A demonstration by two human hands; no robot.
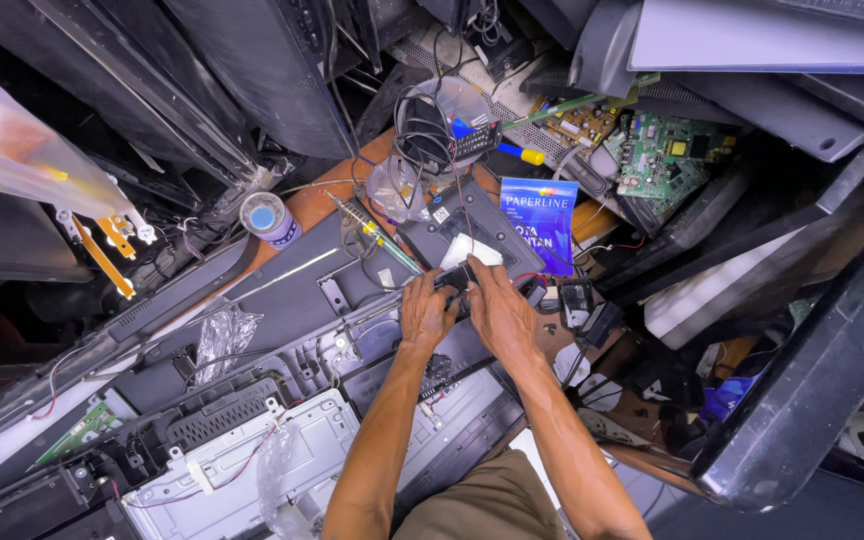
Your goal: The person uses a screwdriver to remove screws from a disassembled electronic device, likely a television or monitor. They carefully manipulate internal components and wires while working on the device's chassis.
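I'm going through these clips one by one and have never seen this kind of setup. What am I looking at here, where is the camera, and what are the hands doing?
There is no machine here: a person works with two bare hands, and the single picture comes from a camera worn on their head, looking down. The left hand and right hand meet on a small black part lying on a dark flat device; how tightly they grip it cannot be told. Around them lies a crowded repair bench: an opened screen chassis with a white metal panel, a green circuit board, a blue paper packet, a roll of tape, a coil of black cable, and dark screen casings leaning on all sides.
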